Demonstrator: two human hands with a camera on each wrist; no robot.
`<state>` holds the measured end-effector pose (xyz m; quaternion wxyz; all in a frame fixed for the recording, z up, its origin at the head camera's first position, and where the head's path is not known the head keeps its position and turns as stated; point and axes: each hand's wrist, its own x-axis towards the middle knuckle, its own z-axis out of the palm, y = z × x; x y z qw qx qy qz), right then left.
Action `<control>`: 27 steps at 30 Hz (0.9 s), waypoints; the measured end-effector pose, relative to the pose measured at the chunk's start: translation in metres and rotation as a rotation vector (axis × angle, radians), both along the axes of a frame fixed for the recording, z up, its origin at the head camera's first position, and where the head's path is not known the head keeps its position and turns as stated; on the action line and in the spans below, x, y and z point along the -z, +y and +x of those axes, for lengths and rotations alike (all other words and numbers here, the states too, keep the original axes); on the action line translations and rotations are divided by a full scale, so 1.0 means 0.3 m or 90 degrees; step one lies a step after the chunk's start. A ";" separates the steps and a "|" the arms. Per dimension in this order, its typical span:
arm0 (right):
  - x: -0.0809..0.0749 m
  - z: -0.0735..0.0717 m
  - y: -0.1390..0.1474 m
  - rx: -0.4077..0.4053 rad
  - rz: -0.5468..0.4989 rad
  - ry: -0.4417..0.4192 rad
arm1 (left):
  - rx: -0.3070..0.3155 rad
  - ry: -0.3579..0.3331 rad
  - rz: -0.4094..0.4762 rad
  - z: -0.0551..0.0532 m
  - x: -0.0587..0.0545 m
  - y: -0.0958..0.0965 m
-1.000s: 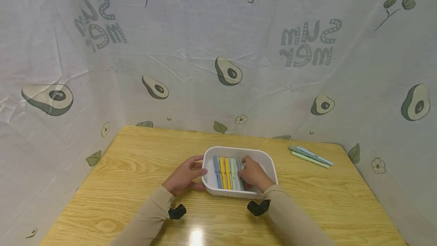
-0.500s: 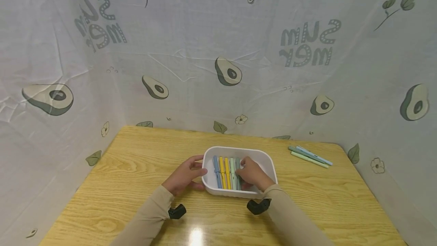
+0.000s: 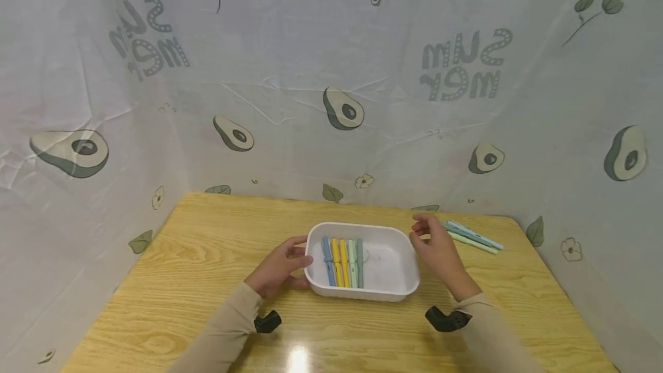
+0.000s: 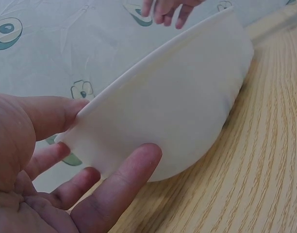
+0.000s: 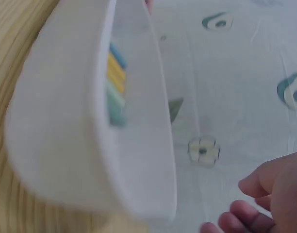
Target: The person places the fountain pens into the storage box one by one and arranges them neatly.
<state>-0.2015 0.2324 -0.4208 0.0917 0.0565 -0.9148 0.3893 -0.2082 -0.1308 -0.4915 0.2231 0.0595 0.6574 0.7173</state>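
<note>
A white plastic box (image 3: 391,269) stands mid-table. In its left part lies a row of capped pens: a blue pen (image 3: 328,261), yellow pens (image 3: 343,261), a pale green pen (image 3: 353,263) and a grey-green pen (image 3: 359,263). My left hand (image 3: 279,266) holds the box's left end; one fingertip laps over the rim (image 4: 153,54) while other fingers spread along the outer wall. Above the table just beyond the box's right end, my right hand (image 3: 437,249) hovers with loosely bent fingers and nothing in them. Its fingers (image 5: 248,216) show apart from the box.
Three more pens lie loosely together at the back right: a light blue pen (image 3: 476,235), a dark green pen and a light green pen (image 3: 473,242). A whitish printed curtain (image 3: 290,160) hangs along the back and sides of the wooden table (image 3: 223,229).
My right hand has left the grey-green pen beside the others in the box and moved right, out over the rim toward the loose pens. My left hand stays on the box.
</note>
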 end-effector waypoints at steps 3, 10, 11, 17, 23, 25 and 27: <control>0.022 0.003 0.079 0.014 0.002 0.026 | -0.002 -0.002 -0.002 0.001 0.002 -0.005; 0.083 0.004 0.248 0.025 0.115 0.025 | -0.006 -0.001 -0.004 0.004 0.000 -0.010; 0.090 0.003 0.268 0.028 0.126 0.013 | -0.005 -0.001 -0.004 0.004 0.000 -0.011; 0.120 -0.006 0.368 0.032 0.149 -0.067 | 0.001 -0.003 0.002 0.008 -0.001 -0.010; 0.134 -0.009 0.434 0.034 0.168 -0.110 | 0.004 0.002 0.003 0.005 0.000 -0.005; 0.141 -0.010 0.449 0.037 0.178 -0.123 | 0.006 0.002 0.001 0.004 0.000 -0.003; 0.147 -0.014 0.464 0.037 0.187 -0.133 | 0.008 0.003 0.000 0.003 -0.001 -0.001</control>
